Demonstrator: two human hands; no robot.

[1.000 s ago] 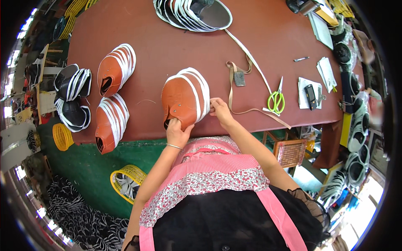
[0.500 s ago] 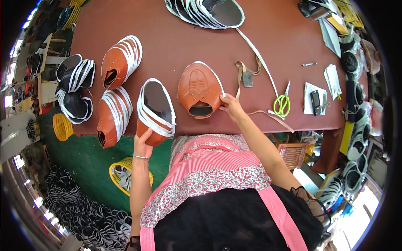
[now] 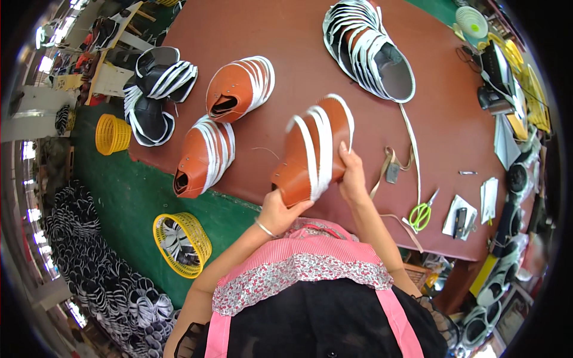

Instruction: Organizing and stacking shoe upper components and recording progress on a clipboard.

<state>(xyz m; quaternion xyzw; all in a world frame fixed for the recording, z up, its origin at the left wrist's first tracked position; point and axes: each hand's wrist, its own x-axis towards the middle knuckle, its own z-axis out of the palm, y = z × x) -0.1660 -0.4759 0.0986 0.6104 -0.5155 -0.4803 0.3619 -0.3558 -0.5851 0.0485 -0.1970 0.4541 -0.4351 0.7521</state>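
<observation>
Both hands grip one orange shoe (image 3: 313,152) with white strips: left hand (image 3: 279,210) closed at its 7 o'clock end, right hand (image 3: 352,173) fingers wrapped at 4 o'clock, steadying it above the table (image 3: 286,53).

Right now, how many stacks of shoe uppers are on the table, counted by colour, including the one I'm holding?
Orange stacks: 3 (one held, two lying)
Black stacks: 1
Grey stacks: 1
Total: 5

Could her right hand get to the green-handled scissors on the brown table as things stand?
Probably yes: the green-handled scissors lie uncovered beside the right hand, though it now grips the orange shoe upper and must let go first.
</observation>
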